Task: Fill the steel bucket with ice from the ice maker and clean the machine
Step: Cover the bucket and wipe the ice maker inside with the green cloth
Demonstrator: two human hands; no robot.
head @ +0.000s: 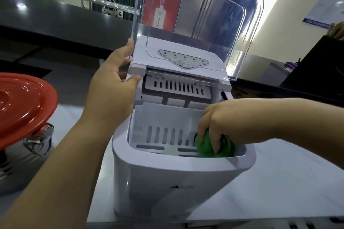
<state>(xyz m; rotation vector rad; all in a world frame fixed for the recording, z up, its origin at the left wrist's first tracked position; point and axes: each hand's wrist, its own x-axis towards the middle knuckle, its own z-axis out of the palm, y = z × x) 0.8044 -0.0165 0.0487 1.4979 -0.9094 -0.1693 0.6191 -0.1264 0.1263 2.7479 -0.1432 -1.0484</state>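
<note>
— nearest the lens, what do you see?
— bare left forearm rising from the bottom edge, ending in the left hand (113, 87). its fingers are nearly straight and spread, laid against the left side of the white plastic ice maker (178, 173) up by the hinge; one fingertip touches the edge of the clear plastic lid (195, 24), which stands upright, swung fully open.
— and the other hand?
— right hand (229, 122) reaches in from the right, fingers curled down over a crumpled green cloth (214, 147), pressing it into the front right corner of the white slotted ice basket (158, 132) inside the machine.
— anything in that basket?
— only the cloth and the hand show; i see no ice in the part that is visible. its back wall and floor have rows of slots.
— how does the machine look?
— white, rounded body with a faint logo on the front, a grey control panel (184, 59) with a row of small dots on top behind the opening, and a slotted white tray under it. it sits on a white tabletop (288, 182), centre of view.
— the bucket?
— at the far left a steel bucket (16, 163) stands beside the machine, apart from it, partly covered by a glossy red round lid (24, 106) lying tilted over it. its contents are hidden.
</note>
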